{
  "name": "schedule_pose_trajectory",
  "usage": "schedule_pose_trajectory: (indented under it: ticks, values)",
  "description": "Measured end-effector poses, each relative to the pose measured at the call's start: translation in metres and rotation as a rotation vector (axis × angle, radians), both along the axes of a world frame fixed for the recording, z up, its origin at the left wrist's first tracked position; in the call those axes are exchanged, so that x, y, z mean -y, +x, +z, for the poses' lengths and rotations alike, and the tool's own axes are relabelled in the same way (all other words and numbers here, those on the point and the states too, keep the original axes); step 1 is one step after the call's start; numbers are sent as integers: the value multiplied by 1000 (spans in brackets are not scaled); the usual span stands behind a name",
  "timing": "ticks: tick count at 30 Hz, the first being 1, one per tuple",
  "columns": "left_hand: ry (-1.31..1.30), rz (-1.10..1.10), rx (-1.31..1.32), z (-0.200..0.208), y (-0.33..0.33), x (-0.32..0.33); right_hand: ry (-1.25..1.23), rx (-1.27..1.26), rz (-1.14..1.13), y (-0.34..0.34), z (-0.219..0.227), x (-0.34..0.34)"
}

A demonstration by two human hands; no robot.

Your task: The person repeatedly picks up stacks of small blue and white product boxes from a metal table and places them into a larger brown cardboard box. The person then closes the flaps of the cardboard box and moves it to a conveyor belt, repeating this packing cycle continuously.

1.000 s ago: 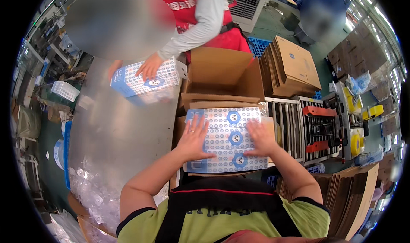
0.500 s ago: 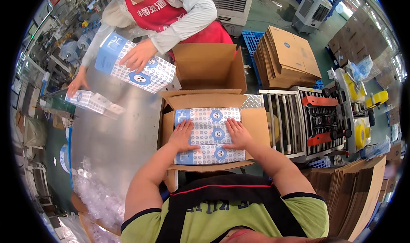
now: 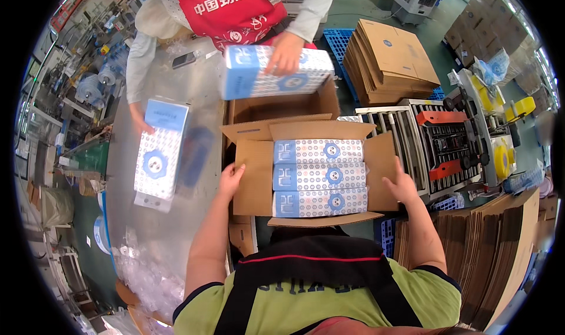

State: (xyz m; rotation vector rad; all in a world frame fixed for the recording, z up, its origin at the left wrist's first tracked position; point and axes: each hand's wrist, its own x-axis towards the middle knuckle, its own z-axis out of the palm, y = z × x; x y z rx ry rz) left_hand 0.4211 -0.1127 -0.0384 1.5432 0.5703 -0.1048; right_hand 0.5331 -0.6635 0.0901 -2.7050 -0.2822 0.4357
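At the far left, shelves of clutter blur toward the rim and are hard to make out. On the shiny metal table (image 3: pixel 176 229) a co-worker's hand (image 3: pixel 139 122), partly hidden, rests at the top edge of a blue-and-white patterned package (image 3: pixel 158 154) that lies flat. The left hand (image 3: pixel 231 179) grips the left flap of the open cardboard box (image 3: pixel 254 185), fingers curled over its edge. Inside the box lie three patterned packages (image 3: pixel 318 177) side by side, filling it. Above, the co-worker's other hand (image 3: pixel 285 52) holds a fourth package (image 3: pixel 275 71) over a second open carton (image 3: pixel 276 107), whose inside is mostly hidden. The right hand (image 3: pixel 401 185) presses on the right flap, fingers spread. Further right stand a roller conveyor (image 3: pixel 412 138), stacked flat cartons (image 3: pixel 391 61), and more flattened cardboard (image 3: pixel 494 247) cut off by the rim.
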Motion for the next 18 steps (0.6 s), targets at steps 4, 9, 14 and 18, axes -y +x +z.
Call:
schedule_pose_trajectory:
  ticks: [4,9,14,18]
  values:
    - [369,-858,306,159,2,120,-126,-337,321,1,10,-111]
    - [421,-1558,-89,108,50,160,-231,-483,408,18,-34,-164]
    - [948,-379,-27,53,19,140,128,486,270,66,35,-179]
    - [473,-135,154,-14,5,124,-73,779,276,32,-32,-149]
